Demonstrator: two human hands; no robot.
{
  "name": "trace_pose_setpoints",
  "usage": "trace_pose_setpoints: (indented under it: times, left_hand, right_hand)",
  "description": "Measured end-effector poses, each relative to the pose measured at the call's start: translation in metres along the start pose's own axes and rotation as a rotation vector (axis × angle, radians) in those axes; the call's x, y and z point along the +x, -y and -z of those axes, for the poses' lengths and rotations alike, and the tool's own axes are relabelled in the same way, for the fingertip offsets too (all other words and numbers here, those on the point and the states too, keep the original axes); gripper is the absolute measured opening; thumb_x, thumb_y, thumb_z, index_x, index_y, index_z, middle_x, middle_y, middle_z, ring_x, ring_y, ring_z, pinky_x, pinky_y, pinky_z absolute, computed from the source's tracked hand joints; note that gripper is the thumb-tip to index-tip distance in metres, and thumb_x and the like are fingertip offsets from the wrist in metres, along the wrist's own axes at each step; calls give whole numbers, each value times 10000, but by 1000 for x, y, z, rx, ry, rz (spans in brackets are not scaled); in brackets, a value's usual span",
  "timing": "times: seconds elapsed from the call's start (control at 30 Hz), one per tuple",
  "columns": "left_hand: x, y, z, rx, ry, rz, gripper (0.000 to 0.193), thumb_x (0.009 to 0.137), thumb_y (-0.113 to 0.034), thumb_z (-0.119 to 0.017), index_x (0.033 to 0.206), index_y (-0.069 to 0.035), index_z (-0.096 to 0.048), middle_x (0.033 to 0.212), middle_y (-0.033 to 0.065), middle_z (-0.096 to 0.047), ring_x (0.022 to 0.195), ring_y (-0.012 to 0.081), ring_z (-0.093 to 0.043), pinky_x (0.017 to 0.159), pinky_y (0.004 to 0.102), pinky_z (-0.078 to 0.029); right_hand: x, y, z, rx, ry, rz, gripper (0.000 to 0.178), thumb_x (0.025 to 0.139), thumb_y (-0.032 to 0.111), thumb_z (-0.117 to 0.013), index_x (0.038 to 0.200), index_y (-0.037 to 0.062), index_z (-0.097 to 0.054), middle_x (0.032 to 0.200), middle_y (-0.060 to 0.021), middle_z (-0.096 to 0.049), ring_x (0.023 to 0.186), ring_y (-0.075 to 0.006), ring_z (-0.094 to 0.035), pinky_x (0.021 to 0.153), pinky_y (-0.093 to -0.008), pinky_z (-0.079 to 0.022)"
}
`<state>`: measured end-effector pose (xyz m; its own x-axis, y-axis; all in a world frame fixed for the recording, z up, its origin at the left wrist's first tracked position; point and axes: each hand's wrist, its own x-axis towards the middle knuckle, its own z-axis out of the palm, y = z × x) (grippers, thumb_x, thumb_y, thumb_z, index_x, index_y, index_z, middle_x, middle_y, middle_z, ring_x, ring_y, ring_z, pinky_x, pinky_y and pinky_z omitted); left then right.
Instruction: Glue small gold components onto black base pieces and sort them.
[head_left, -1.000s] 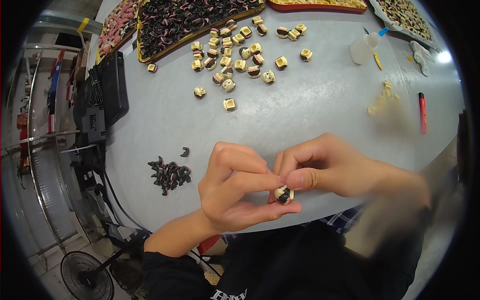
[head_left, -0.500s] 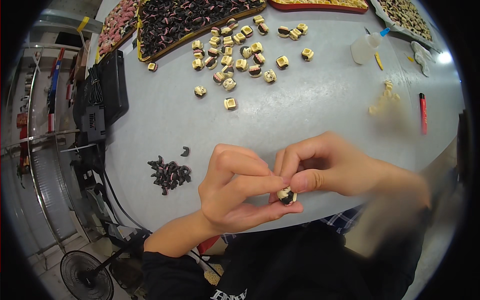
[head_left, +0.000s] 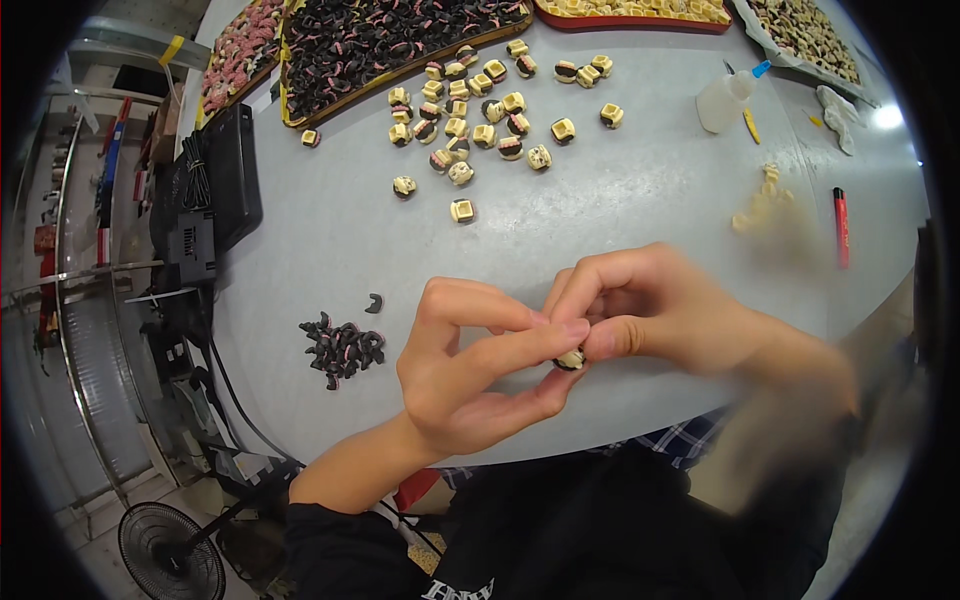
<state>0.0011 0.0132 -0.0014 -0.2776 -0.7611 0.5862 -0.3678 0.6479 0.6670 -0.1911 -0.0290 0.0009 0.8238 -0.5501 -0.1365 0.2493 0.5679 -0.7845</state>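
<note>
I see one small cream-and-black piece (head_left: 569, 361) held above the near side of the tabletop (head_left: 640, 205). The left hand (head_left: 440, 388) pinches it narrowly; the right hand (head_left: 660, 318) also grips it, thumb bent. Black pieces (head_left: 342, 350) lie leftward.

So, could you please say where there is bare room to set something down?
Bare table lies between the scattered pieces and the squeeze bottle, and from those pieces toward the left hand and right hand. It is crowded at the dark pile and far trays.
</note>
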Motion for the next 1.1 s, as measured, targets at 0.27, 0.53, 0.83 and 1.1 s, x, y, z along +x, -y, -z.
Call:
trace_pose_setpoints:
  times: [0.27, 0.53, 0.83, 1.1]
  left_hand:
    - [4, -5, -1, -10, -30, 46, 439, 515, 31, -765, 931, -72, -672, 875, 41, -532, 740, 153, -519, 555, 232, -414]
    - [3, -2, 2, 4, 23, -19, 387, 548, -107, -810, 886, -71, -626, 839, 41, -502, 716, 157, -484, 578, 250, -387]
    - [-7, -14, 1, -126, -15, -42, 369, 553, -149, -852, 872, -110, -672, 826, -20, -504, 753, 123, -500, 553, 240, -381]
    - [-11, -16, 10, -112, 55, -133, 254, 616, -135, -814, 835, -103, -691, 831, -38, -500, 789, 110, -496, 544, 224, -363]
  right_hand:
    - [1, 1, -1, 21, -12, -25, 187, 868, 112, -592, 1005, -15, -580, 932, -52, -604, 857, -96, -560, 799, -239, -452]
    - [-4, 3, -3, 38, 25, -60, 167, 879, 124, -581, 967, -18, -583, 895, -42, -607, 849, -85, -556, 792, -229, -444]
    - [-6, 4, -10, -44, 156, -125, 167, 872, 162, -599, 881, -4, -608, 842, -28, -612, 815, -75, -545, 753, -233, -433]
    - [-3, 8, -11, -64, 222, -123, 173, 852, 178, -625, 857, 7, -606, 802, -29, -601, 744, -97, -537, 707, -236, -423]
